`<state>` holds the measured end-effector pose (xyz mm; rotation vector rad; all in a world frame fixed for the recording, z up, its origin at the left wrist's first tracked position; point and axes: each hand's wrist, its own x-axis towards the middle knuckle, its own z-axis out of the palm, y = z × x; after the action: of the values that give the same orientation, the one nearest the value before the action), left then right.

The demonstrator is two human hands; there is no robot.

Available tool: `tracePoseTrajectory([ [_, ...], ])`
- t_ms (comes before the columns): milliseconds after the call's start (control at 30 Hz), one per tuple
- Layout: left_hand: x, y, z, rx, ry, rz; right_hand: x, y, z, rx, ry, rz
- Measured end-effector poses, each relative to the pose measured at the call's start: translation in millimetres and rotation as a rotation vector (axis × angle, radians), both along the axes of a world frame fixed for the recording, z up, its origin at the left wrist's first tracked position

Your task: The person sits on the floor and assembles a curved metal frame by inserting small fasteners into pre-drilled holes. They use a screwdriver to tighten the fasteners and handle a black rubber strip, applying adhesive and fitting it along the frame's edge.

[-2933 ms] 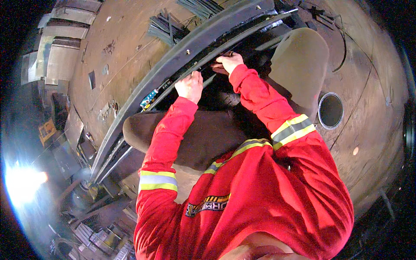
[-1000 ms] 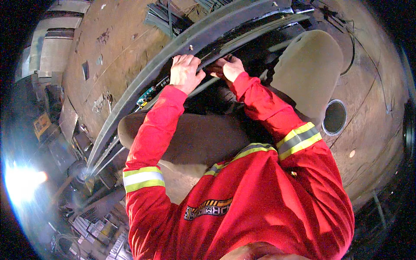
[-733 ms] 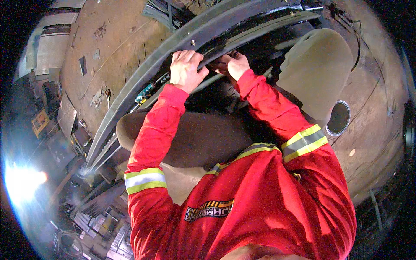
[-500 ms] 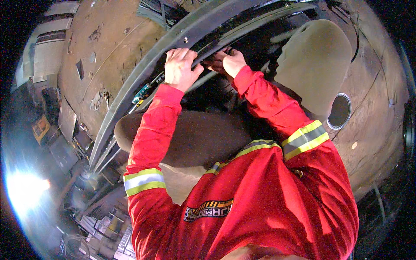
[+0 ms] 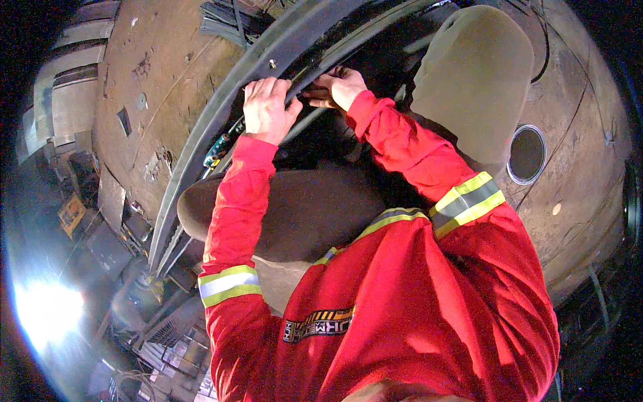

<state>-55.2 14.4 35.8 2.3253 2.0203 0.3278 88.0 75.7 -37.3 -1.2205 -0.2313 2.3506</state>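
A long dark metal beam (image 5: pixel 201 137) with a channel along it crosses in front of me, bent by the lens. My left hand (image 5: pixel 268 108) has its fingers curled over the beam, the thumb toward the channel. Close on its right, my right hand (image 5: pixel 341 88) reaches to the beam's inner edge with bent fingers. Whatever its fingertips hold is too dark and hidden to make out. Below my left hand, a teal and black tool (image 5: pixel 216 151) lies along the channel; its kind is unclear. A small bright piece (image 5: pixel 272 64) sits on the beam above my left hand.
My bent knees (image 5: pixel 475 80) flank the work. A round, metal-rimmed container or opening (image 5: pixel 527 155) lies at the right on the brown floor (image 5: pixel 157 87). Thin dark rods (image 5: pixel 231 20) are bundled at the far side. A bright light (image 5: pixel 48 309) glares at lower left, near stacked clutter.
The view has shifted slightly. Both hands stay at the same stretch of beam, and my right hand's fingers have changed their pose a little and show more clearly.
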Motion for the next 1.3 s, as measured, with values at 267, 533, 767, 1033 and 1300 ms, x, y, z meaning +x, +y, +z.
tracePoseTrajectory([
  [267, 7, -17, 13, 0.051, 0.018, 0.144, 11, -2, 15, -0.104, -0.041, 0.037],
  [533, 16, -35, -17, -0.220, 0.062, 0.064, -4, -10, -26, 0.358, -0.368, 0.119],
  [767, 17, -31, -19, -0.223, -0.158, 0.003, 13, 45, -29, 0.262, -0.548, -0.408],
  [1033, 17, -33, -8, -0.299, -0.625, 0.232, 28, 33, 0, 0.184, -0.264, -0.362],
  [1300, 19, -27, -15, -0.179, -0.360, 0.229, 21, 42, -65, 0.354, -0.440, -0.352],
])
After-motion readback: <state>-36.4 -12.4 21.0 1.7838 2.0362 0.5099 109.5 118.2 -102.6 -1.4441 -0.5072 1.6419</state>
